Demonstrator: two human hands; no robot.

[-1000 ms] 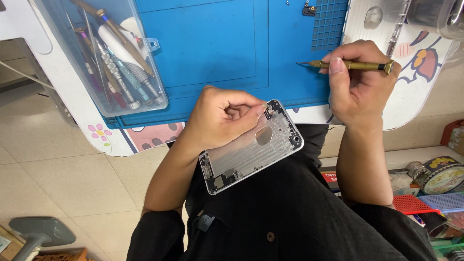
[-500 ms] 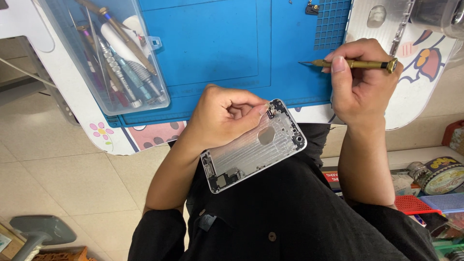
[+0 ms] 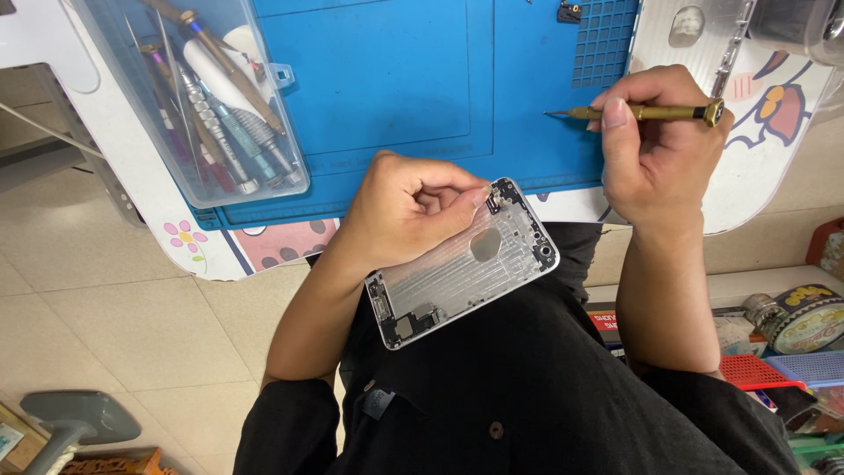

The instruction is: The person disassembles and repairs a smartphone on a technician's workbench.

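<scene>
The stripped phone housing [image 3: 462, 268] is held over the lap, just off the bench [image 3: 114, 149] edge, with the left hand [image 3: 409, 207] clamped on its upper edge. The right hand [image 3: 659, 145] is closed around a brass screwdriver [image 3: 642, 113] above the blue mat [image 3: 396, 88]. The shell is judged light, thin and easily bent; grip is best taken along the rigid side rails.

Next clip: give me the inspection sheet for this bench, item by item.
Surface: blue rubber work mat on a white table with cartoon print.
Job's things: stripped silver phone rear housing, inner side up; slim brass-coloured screwdriver, tip over the mat.
Clutter: clear plastic box of hand tools; small dark part at the mat's top edge.
Grippers: left hand fingers on the housing's top corner; right hand grips the screwdriver.
Cables: thin white line at far left, unclear.
Surroundings: tiled floor, grey stand base, coloured baskets.
</scene>
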